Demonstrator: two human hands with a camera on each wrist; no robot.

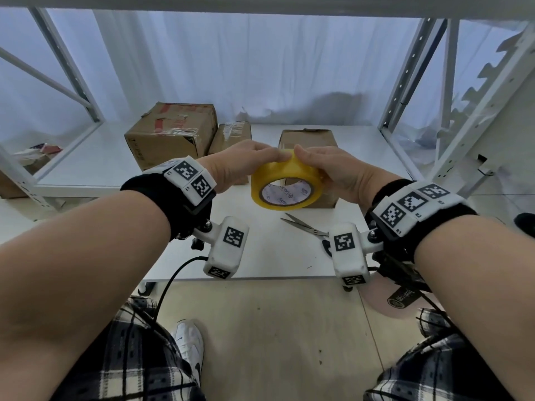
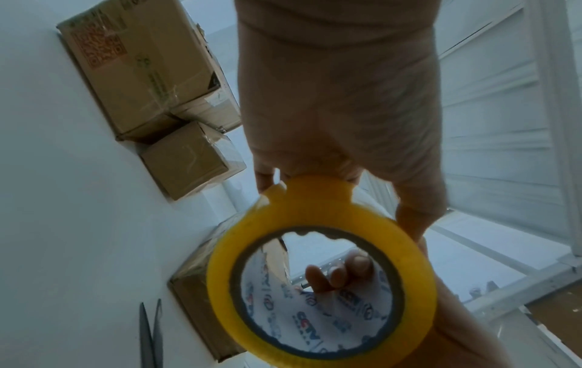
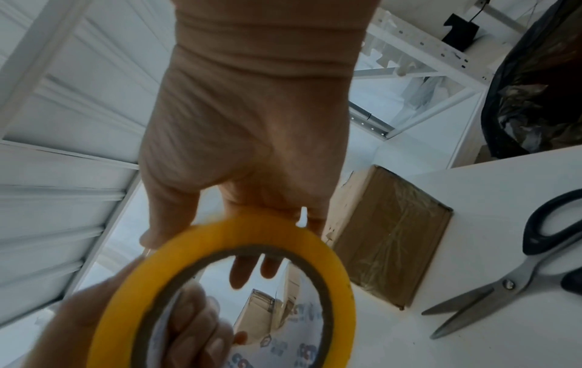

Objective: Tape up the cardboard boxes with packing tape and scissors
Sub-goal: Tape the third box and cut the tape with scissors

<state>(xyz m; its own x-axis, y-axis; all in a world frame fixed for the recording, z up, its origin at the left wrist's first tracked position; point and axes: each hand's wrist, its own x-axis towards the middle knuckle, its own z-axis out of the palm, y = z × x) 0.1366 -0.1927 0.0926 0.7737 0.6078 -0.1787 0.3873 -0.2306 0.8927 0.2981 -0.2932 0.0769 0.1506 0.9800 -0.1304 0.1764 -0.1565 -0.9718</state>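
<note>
A yellow packing tape roll (image 1: 286, 180) hangs in the air above the white table (image 1: 269, 256), gripped from both sides. My left hand (image 1: 260, 157) holds its left upper edge, and in the left wrist view the fingers sit at a raised tab of tape (image 2: 318, 189) on the roll (image 2: 321, 219). My right hand (image 1: 312, 157) curls over the right upper edge of the roll (image 3: 252, 231), with fingertips (image 3: 252, 269) showing through the core. The scissors (image 1: 307, 227) lie slightly spread on the table below my right wrist. A cardboard box (image 1: 309, 140) stands just behind the roll.
A large taped box (image 1: 170, 134) and a smaller box (image 1: 231, 134) stand at the back left of the table. White shelf uprights (image 1: 405, 96) flank both sides. A dark bag (image 3: 535, 87) sits to the right. The table's front edge (image 1: 260, 277) runs under my wrists.
</note>
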